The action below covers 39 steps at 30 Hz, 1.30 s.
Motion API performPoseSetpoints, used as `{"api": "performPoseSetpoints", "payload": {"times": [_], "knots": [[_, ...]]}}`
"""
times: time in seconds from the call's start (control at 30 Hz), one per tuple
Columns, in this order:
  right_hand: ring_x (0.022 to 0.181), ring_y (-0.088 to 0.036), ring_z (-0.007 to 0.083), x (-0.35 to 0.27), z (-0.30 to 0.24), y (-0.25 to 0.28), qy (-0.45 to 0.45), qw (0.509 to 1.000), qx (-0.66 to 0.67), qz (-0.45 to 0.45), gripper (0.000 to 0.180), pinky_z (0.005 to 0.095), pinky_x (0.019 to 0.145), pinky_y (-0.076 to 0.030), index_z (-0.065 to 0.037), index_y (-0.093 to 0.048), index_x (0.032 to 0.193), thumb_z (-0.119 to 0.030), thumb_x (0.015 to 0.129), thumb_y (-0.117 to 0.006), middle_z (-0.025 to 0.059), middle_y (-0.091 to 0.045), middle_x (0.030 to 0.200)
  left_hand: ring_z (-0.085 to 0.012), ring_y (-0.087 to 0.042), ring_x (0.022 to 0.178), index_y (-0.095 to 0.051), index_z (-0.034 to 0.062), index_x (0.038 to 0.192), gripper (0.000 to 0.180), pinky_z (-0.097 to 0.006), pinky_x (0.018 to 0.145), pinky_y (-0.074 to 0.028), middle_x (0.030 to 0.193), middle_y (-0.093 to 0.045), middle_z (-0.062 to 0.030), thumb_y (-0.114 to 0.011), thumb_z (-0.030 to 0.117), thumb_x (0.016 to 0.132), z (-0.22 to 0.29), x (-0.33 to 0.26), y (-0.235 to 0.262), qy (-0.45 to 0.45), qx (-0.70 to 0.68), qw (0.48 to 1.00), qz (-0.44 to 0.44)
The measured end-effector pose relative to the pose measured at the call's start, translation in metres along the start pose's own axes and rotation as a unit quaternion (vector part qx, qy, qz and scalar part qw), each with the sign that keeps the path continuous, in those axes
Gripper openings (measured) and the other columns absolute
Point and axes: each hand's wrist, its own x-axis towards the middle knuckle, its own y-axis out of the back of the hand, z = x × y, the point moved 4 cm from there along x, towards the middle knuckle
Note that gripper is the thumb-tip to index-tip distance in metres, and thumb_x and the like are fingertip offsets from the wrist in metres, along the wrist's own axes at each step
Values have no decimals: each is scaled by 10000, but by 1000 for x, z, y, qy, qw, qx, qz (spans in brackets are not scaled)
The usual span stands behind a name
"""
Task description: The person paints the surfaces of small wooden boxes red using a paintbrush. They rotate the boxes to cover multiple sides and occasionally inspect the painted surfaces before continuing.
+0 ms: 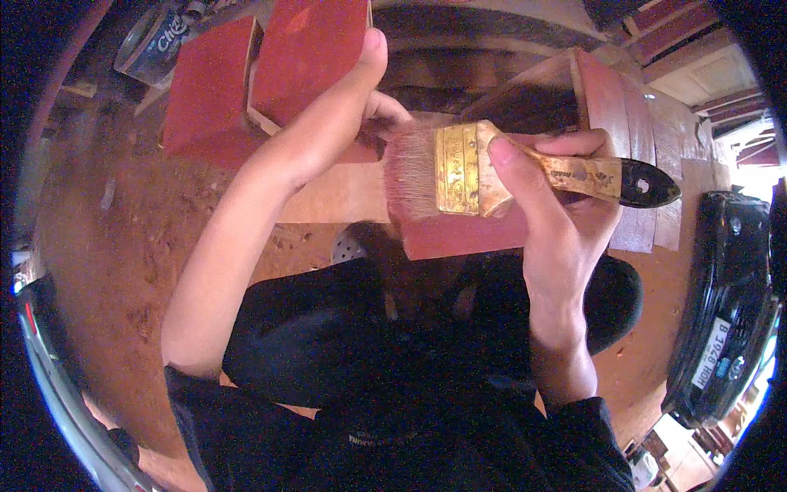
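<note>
A wide flat paintbrush (459, 176) with pale bristles, a gold-coloured ferrule and a black-tipped handle is gripped in my right hand (549, 189). Its bristles point left and lie over the left end of a red-painted piece (463, 238) above my lap. My left hand (357, 102) has its thumb stretched upward, away from the bent fingers, which reach toward the far left edge of that piece near the bristles. Part of those fingers is hidden, and no grip shows. Behind the left hand stand two red-painted blocks or boxes (307, 61), side by side.
A box-like red wooden form (615, 107) with a dark hollow stands at the far right. A pale board (332, 193) lies across the middle. A round container (152, 45) is at the far left. A black vehicle (721, 303) stands right, beyond the brown floor (106, 246).
</note>
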Motion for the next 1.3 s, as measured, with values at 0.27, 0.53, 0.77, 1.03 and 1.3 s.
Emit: {"api": "performPoseSetpoints", "payload": {"times": [0.27, 0.53, 0.77, 1.03, 1.3], "knots": [[613, -562, 107, 14, -4, 78, 7, 979, -158, 126, 253, 230, 544, -462, -44, -555, 844, -85, 739, -781, 33, -586, 739, -137, -575, 817, -715, 40, 927, 1061, -278, 728, -391, 841, -664, -31, -25, 835, 800, 7, -5, -8, -32, 12, 999, -22], [615, -564, 103, 7, -19, 102, 43, 972, -83, 215, 227, 219, 541, -452, -38, -559, 813, -73, 746, -772, 30, -574, 728, -129, -574, 780, -715, 51, 915, 1038, -234, 654, -378, 854, -663, -24, -40, 832, 807, 5, -9, -10, -17, 27, 999, 10], [634, -550, 86, -2, 5, 75, 6, 982, -140, 129, 244, 219, 560, -459, -71, -548, 822, -69, 733, -775, 11, -571, 737, -137, -576, 777, -717, 50, 917, 1041, -246, 681, -414, 839, -654, -34, -35, 828, 808, -7, -3, -8, -21, -22, 999, -39], [655, -580, 123, 4, -14, 100, 71, 951, -179, 241, 244, 228, 578, -482, -26, -547, 841, -62, 743, -767, 64, -604, 795, -134, -550, 791, -724, 80, 930, 1037, -272, 702, -404, 827, -641, -18, -32, 841, 795, 0, 0, -7, -8, 15, 1000, -13], [701, -569, 101, 0, 3, 22, -3, 998, 26, 52, 229, 229, 659, -479, -41, -540, 850, -30, 756, -749, 44, -600, 790, -131, -523, 766, -715, 91, 966, 1044, -272, 678, -370, 885, -636, -26, -52, 872, 765, 1, 1, -6, 0, 42, 999, -1]]}}
